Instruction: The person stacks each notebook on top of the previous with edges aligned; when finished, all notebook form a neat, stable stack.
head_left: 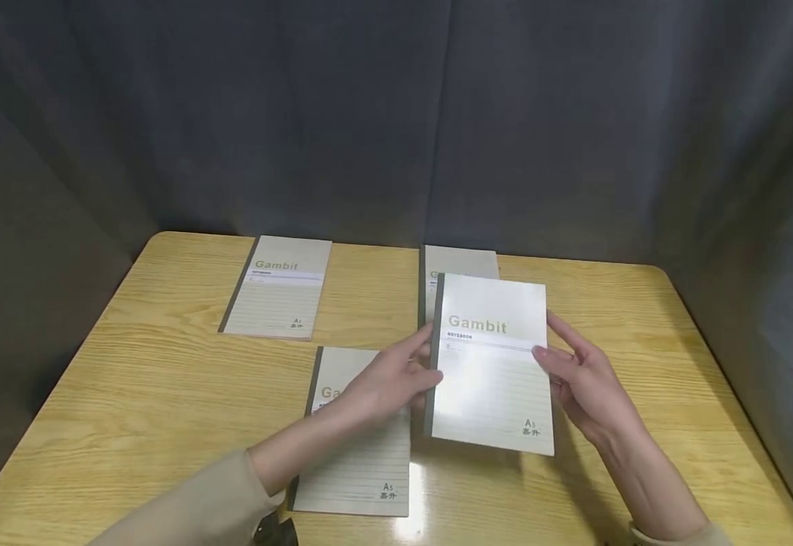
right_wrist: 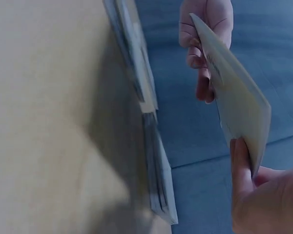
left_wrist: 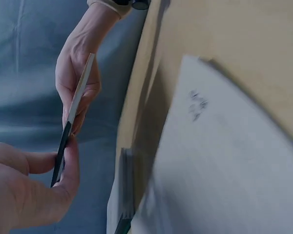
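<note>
Raised above the table, a white A5 Gambit notebook (head_left: 492,387) with a dark spine faces up. My left hand (head_left: 386,383) pinches its spine side between thumb and fingers; in the left wrist view the notebook (left_wrist: 79,97) shows edge-on. On the opposite edge, my right hand (head_left: 594,390) grips with the thumb on the cover and fingers behind. The right wrist view shows both hands on the held notebook (right_wrist: 239,102). Beneath my left forearm lies another Gambit notebook (head_left: 349,474), partly covered. A further notebook (head_left: 461,260) lies behind the held one, mostly hidden.
At the back left of the wooden table (head_left: 164,394) lies another Gambit notebook (head_left: 280,303). Low piles of notebooks (right_wrist: 161,170) show edge-on in the right wrist view. Dark curtains (head_left: 369,114) stand behind the table and at both sides.
</note>
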{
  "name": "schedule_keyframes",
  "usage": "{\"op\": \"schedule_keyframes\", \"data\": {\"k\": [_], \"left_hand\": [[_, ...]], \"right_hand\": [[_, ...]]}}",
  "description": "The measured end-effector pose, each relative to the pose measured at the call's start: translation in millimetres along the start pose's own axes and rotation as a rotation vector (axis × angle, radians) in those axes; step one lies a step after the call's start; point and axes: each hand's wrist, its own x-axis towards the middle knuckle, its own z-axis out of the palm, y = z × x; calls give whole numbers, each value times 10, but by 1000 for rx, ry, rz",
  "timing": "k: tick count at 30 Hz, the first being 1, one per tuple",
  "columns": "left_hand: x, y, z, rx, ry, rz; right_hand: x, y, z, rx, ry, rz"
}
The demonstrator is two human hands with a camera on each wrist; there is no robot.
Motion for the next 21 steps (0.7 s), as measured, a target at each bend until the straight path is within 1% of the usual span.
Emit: {"op": "schedule_keyframes", "data": {"k": [2,7,9,12,16,21], "left_hand": [[101,45,-24,-10,31,-3],[440,98,-118,-58,116,-24],[573,99,-150,-50,144,-29],[771,85,-175,-30,165,-27],[985,64,-209,6,179,-37],[1174,9,-251,77,199,-67]], "right_hand": [[89,-40,4,30,49,-11],[392,-86,-11,64,167,-24],[531,-87,-28,72,199,-17],[733,-73,-70,88,246,-2],[970,-53,-109,47,300,6],[1200,0,-139,-41,324,24]]}}
